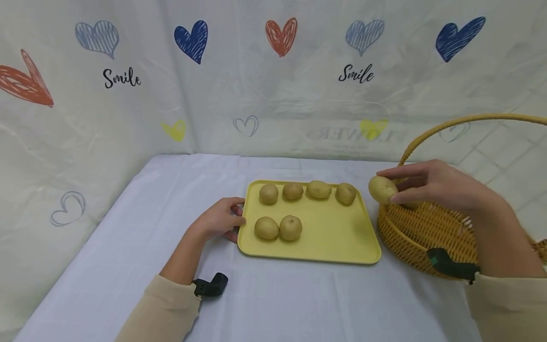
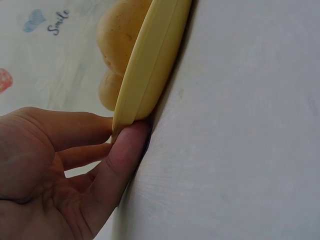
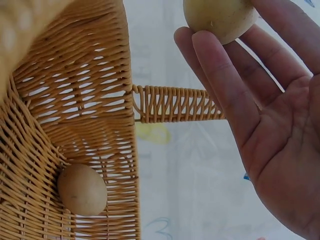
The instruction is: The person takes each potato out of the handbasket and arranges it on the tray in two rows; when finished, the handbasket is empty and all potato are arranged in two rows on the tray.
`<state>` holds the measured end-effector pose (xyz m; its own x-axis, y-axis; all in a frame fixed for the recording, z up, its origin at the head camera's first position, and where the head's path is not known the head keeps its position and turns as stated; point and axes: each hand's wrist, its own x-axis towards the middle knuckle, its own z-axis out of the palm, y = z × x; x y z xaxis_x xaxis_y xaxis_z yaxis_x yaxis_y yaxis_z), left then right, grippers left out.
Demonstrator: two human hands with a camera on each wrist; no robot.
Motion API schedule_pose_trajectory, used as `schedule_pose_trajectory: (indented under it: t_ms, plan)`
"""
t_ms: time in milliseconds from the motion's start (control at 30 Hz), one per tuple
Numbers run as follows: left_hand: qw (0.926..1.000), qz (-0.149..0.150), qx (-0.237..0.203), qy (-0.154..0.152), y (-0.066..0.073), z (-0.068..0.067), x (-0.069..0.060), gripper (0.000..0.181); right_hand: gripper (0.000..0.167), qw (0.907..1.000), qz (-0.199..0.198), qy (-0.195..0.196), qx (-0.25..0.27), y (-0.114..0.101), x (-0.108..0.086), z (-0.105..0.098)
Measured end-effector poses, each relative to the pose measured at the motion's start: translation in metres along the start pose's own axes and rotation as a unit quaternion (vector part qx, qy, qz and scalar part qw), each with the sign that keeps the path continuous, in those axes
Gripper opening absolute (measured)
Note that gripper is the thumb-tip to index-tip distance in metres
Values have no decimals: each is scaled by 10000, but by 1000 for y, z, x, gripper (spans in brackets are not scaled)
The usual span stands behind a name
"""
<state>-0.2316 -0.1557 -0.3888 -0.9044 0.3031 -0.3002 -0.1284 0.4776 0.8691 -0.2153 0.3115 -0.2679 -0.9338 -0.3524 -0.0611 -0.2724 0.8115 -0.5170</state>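
A yellow tray [image 1: 329,237] lies on the white-covered table with several potatoes on it, four of them making a back row [image 1: 318,189] and two sitting nearer the front left [image 1: 290,228]. My left hand [image 1: 222,219] grips the tray's left edge; its thumb [image 2: 127,152] presses low against the side in the left wrist view. Just past the tray's right rim, my right hand [image 1: 444,185] pinches a potato [image 1: 381,189] between thumb and fingers, held up over the near rim of a wicker basket [image 1: 410,247]. Another potato [image 3: 82,190] lies inside the basket.
The basket's tall arched handle [image 1: 427,135] rises behind my right hand. A white curtain [image 1: 265,85] printed with hearts hangs behind the table. The white tablecloth [image 1: 290,304] stretches in front of the tray.
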Motion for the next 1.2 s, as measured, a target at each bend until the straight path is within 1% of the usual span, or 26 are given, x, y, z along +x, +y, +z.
schedule_pose_trajectory:
  t_ms: [200, 433, 567, 767, 1033, 1200]
  plan:
    - [10000, -57, 27, 22, 1, 0, -2, 64, 56, 10000, -56, 7, 75, -6, 2, 6]
    - [10000, -42, 35, 28, 0, 0, -2, 64, 54, 9998, -127, -36, 148, -13, 5, 12]
    - [10000, -21, 40, 38, 0, 0, -1, 64, 55, 9991, -103, -170, 362, -16, 7, 16]
    - [10000, 47, 14, 17, -1, -1, 1, 65, 55, 9988, -56, -284, 400, -20, 8, 22]
    - [9999, 23, 101, 30, -2, 0, 1, 65, 54, 9990, -171, -265, 303, -25, 11, 31]
    - [10000, 27, 88, 31, -3, 0, 1, 65, 53, 9981, -276, -286, 479, -27, 15, 41]
